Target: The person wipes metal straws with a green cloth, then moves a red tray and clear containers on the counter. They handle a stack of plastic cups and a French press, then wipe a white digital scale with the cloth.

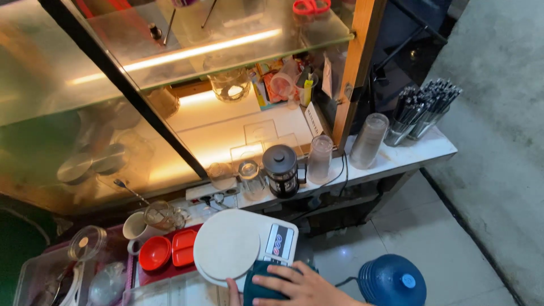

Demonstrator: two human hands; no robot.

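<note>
Bottom centre of the frame, the right hand lies flat on a teal cloth, gripping nothing, just below the white kitchen scale; left-hand thumb barely shows, its grip untellable.

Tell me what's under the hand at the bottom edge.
The hand rests on a dark teal object, right beside the white scale. The hand and the frame edge hide most of that object, so its kind is unclear. Which hand it is cannot be told.

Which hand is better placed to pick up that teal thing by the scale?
Likely the right hand: it lies on the teal thing beside the scale. Only a left fingertip shows.
</note>
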